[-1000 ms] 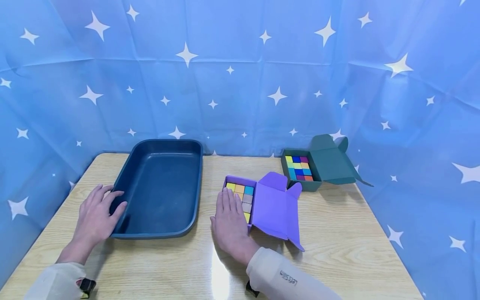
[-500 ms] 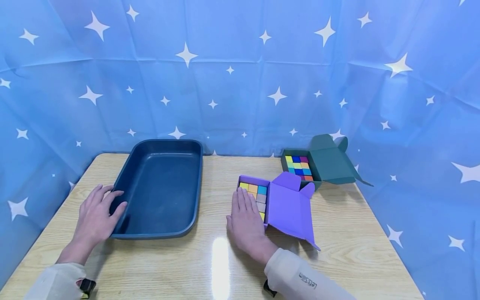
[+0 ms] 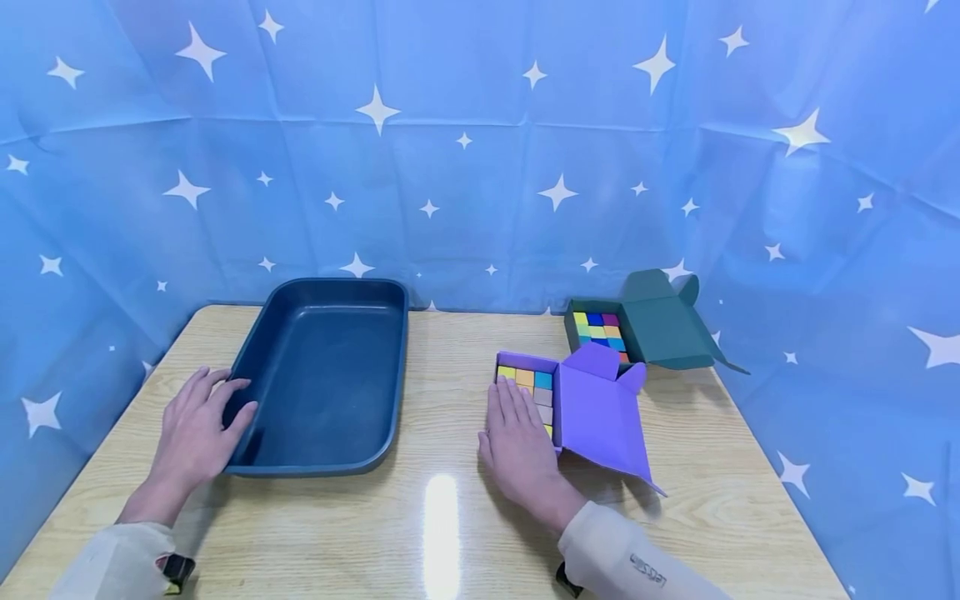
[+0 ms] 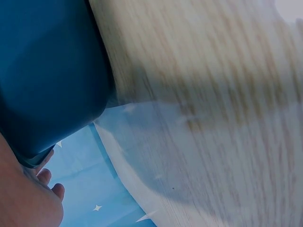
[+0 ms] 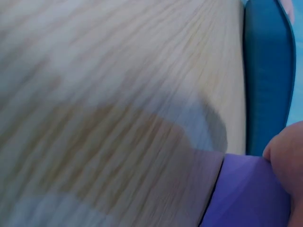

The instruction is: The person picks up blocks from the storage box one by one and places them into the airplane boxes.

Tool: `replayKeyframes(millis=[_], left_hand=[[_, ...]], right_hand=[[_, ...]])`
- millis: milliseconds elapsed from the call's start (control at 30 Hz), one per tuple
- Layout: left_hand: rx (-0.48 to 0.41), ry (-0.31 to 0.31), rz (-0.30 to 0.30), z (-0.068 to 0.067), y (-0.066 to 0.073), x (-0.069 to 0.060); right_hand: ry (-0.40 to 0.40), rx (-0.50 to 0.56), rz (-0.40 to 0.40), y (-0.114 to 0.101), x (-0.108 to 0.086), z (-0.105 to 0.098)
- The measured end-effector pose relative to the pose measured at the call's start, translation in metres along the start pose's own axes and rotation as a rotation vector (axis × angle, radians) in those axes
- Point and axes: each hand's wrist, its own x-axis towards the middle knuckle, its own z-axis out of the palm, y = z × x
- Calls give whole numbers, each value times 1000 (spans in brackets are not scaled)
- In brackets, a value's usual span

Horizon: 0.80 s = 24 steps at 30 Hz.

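In the head view my left hand (image 3: 193, 433) holds the left rim of a deep dark-blue tray (image 3: 393, 429), bent fingers and thumb at its edge; the left wrist view shows fingertips past the tray corner (image 4: 35, 158). A purple cardboard box (image 3: 604, 417) stands right of centre, lid folded out to the right, filled with coloured cubes (image 3: 543, 380). Over its left part lies my right hand (image 3: 523, 458), fingers straight and side by side, covering some cubes. The thumb is by the box's outer left side, near the purple wall (image 5: 251, 184) in the right wrist view.
Behind the purple box stands a dark green box (image 3: 667, 329), lid folded out, with several coloured cubes (image 3: 597, 332); the purple lid flap overlaps its front corner in view. A wooden table (image 3: 337, 533) carries everything. Blue star-patterned cloth (image 3: 480, 208) hangs behind and at both sides.
The purple box has slid right across the table with my right hand on it, closer to the green box. My left hand and the tray have stayed in place.
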Motion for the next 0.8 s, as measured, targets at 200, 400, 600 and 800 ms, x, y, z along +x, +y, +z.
replayKeyframes(millis=[200, 400, 600, 800], left_hand=[[-3, 8, 9, -1, 1, 0], [-4, 9, 13, -1, 0, -1], [-5, 3, 6, -1, 0, -1], [-6, 5, 7, -1, 0, -1]], right_hand=[[22, 0, -30, 16, -6, 1], [66, -15, -80, 27, -11, 1], [70, -3, -79, 29, -17, 2], [83, -16, -64, 29, -21, 1]])
